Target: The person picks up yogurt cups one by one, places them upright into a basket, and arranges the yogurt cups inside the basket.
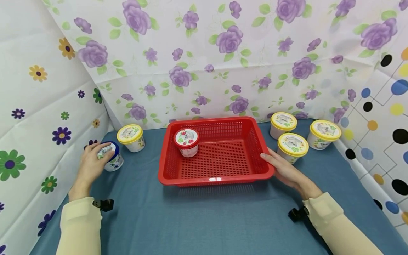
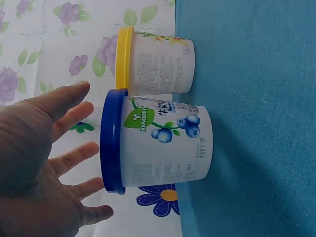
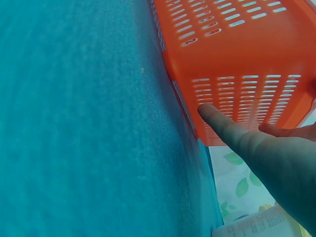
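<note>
On the left, my left hand (image 1: pixel 92 164) reaches over a blue-lidded cup (image 1: pixel 114 162) that stands upright on the cloth. In the left wrist view its fingers (image 2: pixel 74 160) are spread around the blue lid (image 2: pixel 112 140), with thumb and fingertips right at the rim. A blueberry picture marks that cup's side. My right hand (image 1: pixel 285 170) holds the right rim of a red plastic basket (image 1: pixel 216 179), its fingers (image 3: pixel 222 123) lying along the slotted outer wall. Inside the basket, toward the left, stands a red-lidded cup (image 1: pixel 186 141).
A yellow-lidded cup (image 1: pixel 131 138) stands just behind the blue-lidded one. Right of the basket are three more yellow-lidded cups, the nearest cup (image 1: pixel 292 146) close to my right hand. Blue cloth (image 1: pixel 204 223) covers the table; patterned sheets (image 1: pixel 207 67) hang around it.
</note>
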Demonstrator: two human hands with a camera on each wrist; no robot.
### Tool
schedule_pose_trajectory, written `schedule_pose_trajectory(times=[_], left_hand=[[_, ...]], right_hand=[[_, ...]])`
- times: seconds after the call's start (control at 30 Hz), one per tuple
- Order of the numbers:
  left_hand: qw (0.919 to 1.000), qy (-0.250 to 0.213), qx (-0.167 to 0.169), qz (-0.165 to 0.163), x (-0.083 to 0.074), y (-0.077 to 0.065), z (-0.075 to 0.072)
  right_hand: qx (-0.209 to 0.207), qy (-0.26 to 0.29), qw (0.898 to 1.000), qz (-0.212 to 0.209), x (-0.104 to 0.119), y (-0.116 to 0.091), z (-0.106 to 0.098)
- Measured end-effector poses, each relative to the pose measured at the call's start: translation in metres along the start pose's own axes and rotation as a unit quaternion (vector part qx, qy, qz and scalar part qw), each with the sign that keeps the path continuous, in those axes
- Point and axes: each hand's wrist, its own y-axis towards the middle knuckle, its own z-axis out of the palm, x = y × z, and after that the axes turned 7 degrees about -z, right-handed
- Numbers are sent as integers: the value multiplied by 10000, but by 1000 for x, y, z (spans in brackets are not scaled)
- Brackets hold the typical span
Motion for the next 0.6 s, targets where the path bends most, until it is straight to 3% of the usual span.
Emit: schedule_pose_trajectory(times=[0.6], left_hand=[[9997,19,78,-233,10,-1,7]], right_hand=[[45,-56,10000,-34,1,-1,-1]])
